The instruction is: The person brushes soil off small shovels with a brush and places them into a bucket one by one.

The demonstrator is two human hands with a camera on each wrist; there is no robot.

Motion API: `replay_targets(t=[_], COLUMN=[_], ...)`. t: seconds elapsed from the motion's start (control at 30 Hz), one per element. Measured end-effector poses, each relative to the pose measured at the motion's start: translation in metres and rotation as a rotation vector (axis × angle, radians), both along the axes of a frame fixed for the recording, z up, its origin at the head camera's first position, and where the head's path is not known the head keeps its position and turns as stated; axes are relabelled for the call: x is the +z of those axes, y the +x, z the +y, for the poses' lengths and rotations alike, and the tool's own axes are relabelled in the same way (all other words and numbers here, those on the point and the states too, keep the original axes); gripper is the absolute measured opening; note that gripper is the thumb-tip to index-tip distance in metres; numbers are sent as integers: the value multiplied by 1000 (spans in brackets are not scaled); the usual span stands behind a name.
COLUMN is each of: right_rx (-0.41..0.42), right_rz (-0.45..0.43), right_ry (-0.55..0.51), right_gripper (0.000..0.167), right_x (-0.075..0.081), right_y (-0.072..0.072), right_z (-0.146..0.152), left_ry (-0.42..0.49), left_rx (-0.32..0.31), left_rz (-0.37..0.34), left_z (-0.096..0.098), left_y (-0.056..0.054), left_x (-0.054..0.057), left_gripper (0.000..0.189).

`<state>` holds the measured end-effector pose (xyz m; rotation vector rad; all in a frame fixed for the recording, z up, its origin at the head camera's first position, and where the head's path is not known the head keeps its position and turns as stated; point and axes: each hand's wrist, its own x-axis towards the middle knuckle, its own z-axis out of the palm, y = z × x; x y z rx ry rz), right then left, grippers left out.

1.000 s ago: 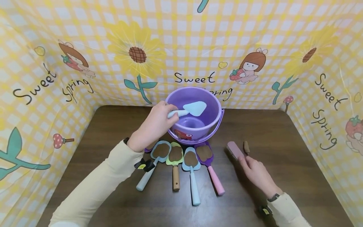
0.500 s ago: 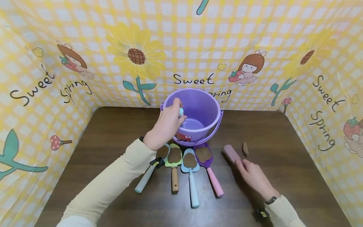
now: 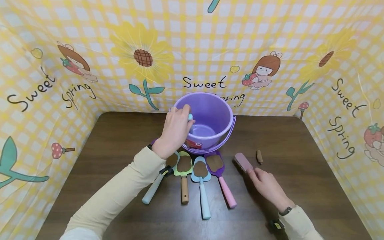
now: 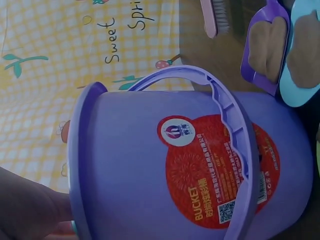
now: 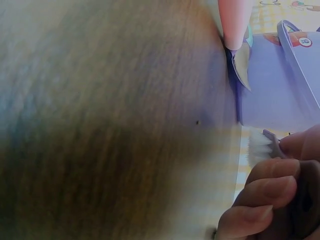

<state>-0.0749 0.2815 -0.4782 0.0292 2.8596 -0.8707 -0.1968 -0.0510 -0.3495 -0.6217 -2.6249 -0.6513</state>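
trowel point(image 3: 190, 117) lowered — round bucket point(image 3: 217, 111), bristled brush point(image 3: 244, 161)

Cream sleeves point(image 3: 118, 190), apparently black wristbands point(image 3: 285, 211)

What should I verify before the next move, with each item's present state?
1. Left grip has the light-blue tool: ok.
2. Light-blue tool's head resting on the bucket floor: cannot tell, hidden.
3. Bucket standing upright: ok.
4. Carrying handle down, away from the bucket's opening: ok.
5. Right grip has the pink brush: ok.
6. Brush apart from the pink-handled tool: ok.
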Motion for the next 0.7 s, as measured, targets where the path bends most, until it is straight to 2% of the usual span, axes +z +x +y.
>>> replay_targets(t=[0.17,0.33,0.5,0.7], right_rx=[8,19,19,21], right_rz=[14,23,13,15], right_ry=[3,6,6,9], right_gripper=[41,40,40,41], right_x=[1,0,0,0], right_y=[0,0,0,0], right_z=[0,0,0,1], left_ry=[58,122,139,171], left_rx=[1,33,40,47], left_rz=[-49,-97,-82,-33], left_z=[-8,-15,-20,-25], left_y=[2,3,3,2], left_x=[-1,-4,-5,-7], left_gripper=[22,23,20,20])
